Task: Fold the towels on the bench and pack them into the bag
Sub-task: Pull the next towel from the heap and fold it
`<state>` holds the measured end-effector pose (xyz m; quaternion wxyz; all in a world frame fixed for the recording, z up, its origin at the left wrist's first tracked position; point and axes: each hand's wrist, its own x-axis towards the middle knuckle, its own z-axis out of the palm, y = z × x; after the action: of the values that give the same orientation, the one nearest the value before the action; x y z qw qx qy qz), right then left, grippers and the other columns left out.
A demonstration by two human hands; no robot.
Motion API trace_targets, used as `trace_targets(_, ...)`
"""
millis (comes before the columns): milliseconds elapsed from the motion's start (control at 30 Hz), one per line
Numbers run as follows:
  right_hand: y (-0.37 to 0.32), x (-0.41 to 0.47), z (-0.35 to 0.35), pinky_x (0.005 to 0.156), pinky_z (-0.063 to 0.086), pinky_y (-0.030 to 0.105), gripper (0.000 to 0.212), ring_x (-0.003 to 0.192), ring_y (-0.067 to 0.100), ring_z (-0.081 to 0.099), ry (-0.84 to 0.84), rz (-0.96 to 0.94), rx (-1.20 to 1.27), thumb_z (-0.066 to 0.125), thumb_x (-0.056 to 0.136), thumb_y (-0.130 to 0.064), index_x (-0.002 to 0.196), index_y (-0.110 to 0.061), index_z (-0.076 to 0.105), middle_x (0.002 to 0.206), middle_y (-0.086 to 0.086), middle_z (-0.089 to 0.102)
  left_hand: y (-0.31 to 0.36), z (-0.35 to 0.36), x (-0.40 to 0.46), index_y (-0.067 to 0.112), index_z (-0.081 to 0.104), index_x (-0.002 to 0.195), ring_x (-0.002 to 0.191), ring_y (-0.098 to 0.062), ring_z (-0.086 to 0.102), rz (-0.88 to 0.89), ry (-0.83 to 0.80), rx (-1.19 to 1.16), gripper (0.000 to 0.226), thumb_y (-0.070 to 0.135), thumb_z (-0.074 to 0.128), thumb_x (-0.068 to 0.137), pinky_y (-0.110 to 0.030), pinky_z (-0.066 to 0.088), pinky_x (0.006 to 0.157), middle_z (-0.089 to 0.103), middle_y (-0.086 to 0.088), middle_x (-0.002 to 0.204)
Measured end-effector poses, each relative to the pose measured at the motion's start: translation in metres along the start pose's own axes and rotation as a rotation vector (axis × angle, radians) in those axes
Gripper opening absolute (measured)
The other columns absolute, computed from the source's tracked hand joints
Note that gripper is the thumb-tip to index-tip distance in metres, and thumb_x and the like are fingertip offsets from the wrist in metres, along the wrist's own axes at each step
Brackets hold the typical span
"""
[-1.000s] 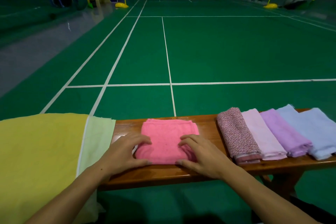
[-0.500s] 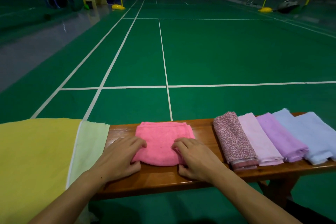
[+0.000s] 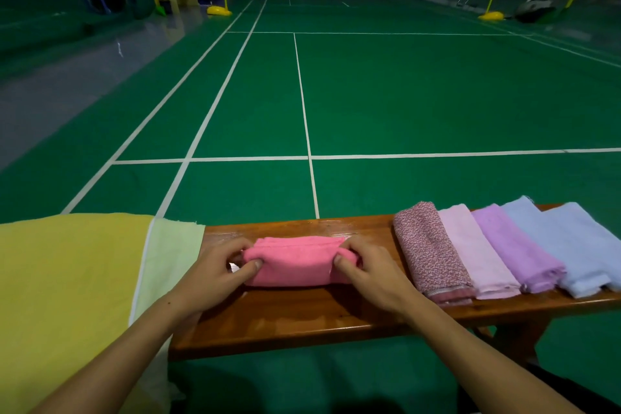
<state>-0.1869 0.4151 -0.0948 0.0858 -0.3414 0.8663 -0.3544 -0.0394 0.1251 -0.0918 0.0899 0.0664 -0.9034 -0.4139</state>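
Both hands now grip the pink towel (image 3: 295, 262) at its ends: left hand (image 3: 215, 274) pinches the left end w/ thumb in front and fingers curled over the top, right hand (image 3: 364, 270) does the same on the right end. Change vs a sec ago: the hands were lying flat on a wider, squarish fold, pressing it down; since then the towel has been doubled over again & is a narrow thick bundle lying crosswise, mid-bench (image 3: 302, 319), near the front-to-middle of the plank. So folding of this one looks basically done, and the pinch at both ends reads as prep to lift it. Next stop would be the bag, prob. the big yellow fabric thing (image 3: 67, 279) w/ a pale green panel covering the bench's left end, just beside the left hand, though can't tell where its opening is. Still to do: four more pieces lie side by side at the right, patterned reddish towel (image 3: 431, 252), light pink towel (image 3: 473, 252), purple towel (image 3: 514, 249), pale blue towel (image 3: 571, 245), overlapping slightly, all already folded into strips, none packed yet. Risk: bundle may spring open if grip loosens.
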Motion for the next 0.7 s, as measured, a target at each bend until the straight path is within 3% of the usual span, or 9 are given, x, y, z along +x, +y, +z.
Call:
trace_targets(100, 0.001, 0.004, 0.002, 0.076, 0.055, 0.042, 0.037, 0.087, 0.009, 0.066, 0.045, 0.061, 0.125, 0.054, 0.093, -0.060, 0.097, -0.027, 0.068, 0.093, -0.011, 0.072, 0.001, 0.003, 0.003, 0.033, 0.075, 0.106, 0.101, -0.007, 0.070, -0.092, 0.018, -0.080, 0.011, 0.037, 0.066, 0.102, -0.025, 0.058, 0.078, 0.074, 0.011, 0.103)
trace_targets(200, 0.006, 0.013, 0.004, 0.068, 0.054, 0.031, 0.016, 0.085, 0.003, 0.068, 0.081, 0.117, 0.232, 0.074, 0.094, -0.040, 0.096, -0.024, 0.072, 0.093, -0.009, 0.075, 0.007, 0.004, 0.005, 0.030, 0.075, 0.114, 0.101, -0.005, 0.073, -0.163, 0.005, -0.171, 0.017, 0.037, 0.065, 0.101, -0.022, 0.060, 0.076, 0.078, 0.010, 0.105)
trace_targets(267, 0.012, 0.017, 0.006, 0.068, 0.054, 0.030, 0.017, 0.084, 0.002, 0.068, 0.111, 0.124, 0.223, 0.081, 0.090, -0.040, 0.093, -0.025, 0.073, 0.091, -0.010, 0.075, 0.007, 0.005, 0.006, 0.030, 0.074, 0.118, 0.098, -0.006, 0.074, -0.176, -0.003, -0.180, 0.023, 0.040, 0.064, 0.101, -0.022, 0.060, 0.074, 0.079, 0.009, 0.101)
trace_targets(433, 0.022, 0.022, 0.014, 0.071, 0.056, 0.035, 0.033, 0.079, 0.002, 0.065, 0.220, 0.186, 0.099, 0.085, 0.080, -0.057, 0.084, -0.028, 0.070, 0.083, -0.012, 0.072, -0.002, 0.012, 0.012, 0.031, 0.065, 0.096, 0.058, -0.009, 0.069, -0.229, 0.019, 0.162, 0.019, 0.047, 0.059, 0.104, -0.026, 0.054, 0.060, 0.073, 0.006, 0.068)
trace_targets(567, 0.021, 0.022, 0.013, 0.068, 0.054, 0.037, 0.047, 0.081, 0.006, 0.065, 0.233, 0.241, -0.146, 0.067, 0.083, -0.078, 0.085, -0.031, 0.062, 0.086, -0.014, 0.069, -0.003, 0.013, 0.016, 0.038, 0.058, 0.092, 0.078, -0.004, 0.062, -0.243, 0.037, 0.477, 0.022, 0.058, 0.054, 0.102, -0.029, 0.056, 0.068, 0.065, 0.017, 0.087)
trace_targets(633, 0.015, 0.023, 0.010, 0.071, 0.053, 0.036, 0.050, 0.088, 0.014, 0.068, 0.264, 0.267, -0.221, 0.051, 0.092, -0.079, 0.092, -0.030, 0.061, 0.093, -0.011, 0.070, -0.002, 0.011, 0.014, 0.038, 0.059, 0.103, 0.084, -0.003, 0.062, -0.181, 0.116, 0.577, 0.021, 0.058, 0.054, 0.101, -0.030, 0.059, 0.070, 0.066, 0.018, 0.094)
trace_targets(700, 0.008, 0.023, 0.008, 0.082, 0.054, 0.041, 0.052, 0.099, 0.021, 0.066, 0.344, 0.185, -0.291, 0.038, 0.101, -0.073, 0.106, -0.028, 0.063, 0.106, -0.005, 0.069, 0.002, 0.012, 0.011, 0.035, 0.060, 0.120, 0.102, -0.008, 0.063, -0.043, 0.218, 0.639, 0.028, 0.052, 0.052, 0.101, -0.031, 0.057, 0.080, 0.068, 0.015, 0.114)
